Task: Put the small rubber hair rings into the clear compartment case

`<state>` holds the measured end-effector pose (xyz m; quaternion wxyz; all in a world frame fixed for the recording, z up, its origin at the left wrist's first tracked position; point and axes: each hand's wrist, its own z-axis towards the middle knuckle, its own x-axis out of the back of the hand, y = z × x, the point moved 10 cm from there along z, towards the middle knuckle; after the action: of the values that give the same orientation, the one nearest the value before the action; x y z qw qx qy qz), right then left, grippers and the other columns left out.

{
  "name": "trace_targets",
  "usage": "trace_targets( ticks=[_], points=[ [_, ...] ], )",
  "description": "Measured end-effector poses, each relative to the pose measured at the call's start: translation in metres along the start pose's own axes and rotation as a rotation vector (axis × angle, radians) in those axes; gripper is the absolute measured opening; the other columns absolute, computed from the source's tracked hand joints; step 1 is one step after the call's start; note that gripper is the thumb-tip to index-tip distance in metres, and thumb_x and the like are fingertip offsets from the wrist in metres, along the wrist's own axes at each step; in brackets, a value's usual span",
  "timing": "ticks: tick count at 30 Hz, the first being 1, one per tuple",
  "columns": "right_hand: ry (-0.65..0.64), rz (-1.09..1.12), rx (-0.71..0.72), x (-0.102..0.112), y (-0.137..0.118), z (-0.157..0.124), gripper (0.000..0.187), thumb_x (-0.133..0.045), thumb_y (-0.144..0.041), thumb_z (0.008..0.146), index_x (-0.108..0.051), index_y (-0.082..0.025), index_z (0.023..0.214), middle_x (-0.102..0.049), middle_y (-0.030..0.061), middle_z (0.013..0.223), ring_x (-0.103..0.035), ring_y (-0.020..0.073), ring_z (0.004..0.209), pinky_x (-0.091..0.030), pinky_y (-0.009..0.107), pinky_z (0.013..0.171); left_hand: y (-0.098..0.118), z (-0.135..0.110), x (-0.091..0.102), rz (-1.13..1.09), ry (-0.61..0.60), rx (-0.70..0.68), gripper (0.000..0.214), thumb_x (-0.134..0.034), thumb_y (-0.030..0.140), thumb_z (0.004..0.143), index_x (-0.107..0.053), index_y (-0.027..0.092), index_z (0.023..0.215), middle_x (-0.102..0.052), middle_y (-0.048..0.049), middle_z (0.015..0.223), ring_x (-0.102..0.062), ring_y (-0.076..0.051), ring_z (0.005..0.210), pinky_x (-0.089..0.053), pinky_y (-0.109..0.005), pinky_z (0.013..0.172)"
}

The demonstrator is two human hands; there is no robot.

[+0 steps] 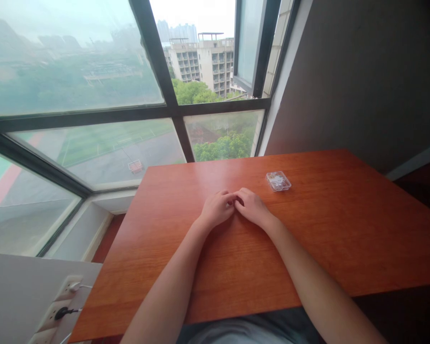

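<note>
My left hand [218, 208] and my right hand [252, 206] meet fingertip to fingertip just above the reddish-brown wooden table [236, 277]. The fingers of both are curled and pressed together in a pinch. Whatever lies between them, if anything, is hidden or too small to make out. Beyond my right hand, a little to the right, sits a small clear plastic box [278, 181] with white and yellowish bits inside, too small to name.
Behind the table stands a dark-framed window [179, 110], one pane swung outward at the upper right. A grey wall [361, 81] rises on the right. Wall sockets [53, 313] with plugs and cords are at the lower left, beside the table's left edge.
</note>
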<state>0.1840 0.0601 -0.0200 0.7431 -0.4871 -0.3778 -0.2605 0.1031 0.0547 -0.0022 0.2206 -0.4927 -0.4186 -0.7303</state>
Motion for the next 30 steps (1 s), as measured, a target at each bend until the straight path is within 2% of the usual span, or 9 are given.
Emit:
trace_targets(
  ticks=[21, 30],
  points=[
    [0.011, -0.018, -0.001, 0.0018, -0.0032, 0.0003, 0.012, -0.052, -0.016, 0.086, -0.063, -0.019, 0.091, -0.057, 0.0023, 0.088, -0.054, 0.0137, 0.081, -0.041, 0.024, 0.073, -0.0056, 0.0008, -0.0023, 0.002, 0.006, -0.002, 0.016, -0.050, 0.019, 0.080, -0.064, 0.022, 0.087, -0.060, -0.0019, 0.085, -0.056, -0.015, 0.077, -0.041, -0.024, 0.066],
    [0.004, -0.023, -0.012, 0.0012, -0.0026, 0.0007, 0.012, -0.052, -0.016, 0.087, -0.063, -0.019, 0.091, -0.058, 0.0031, 0.089, -0.056, 0.0145, 0.084, -0.042, 0.025, 0.076, -0.0079, 0.0008, -0.0038, -0.006, -0.013, 0.039, 0.018, -0.050, 0.019, 0.080, -0.065, 0.022, 0.088, -0.061, -0.0025, 0.086, -0.056, -0.015, 0.079, -0.041, -0.024, 0.069]
  ],
)
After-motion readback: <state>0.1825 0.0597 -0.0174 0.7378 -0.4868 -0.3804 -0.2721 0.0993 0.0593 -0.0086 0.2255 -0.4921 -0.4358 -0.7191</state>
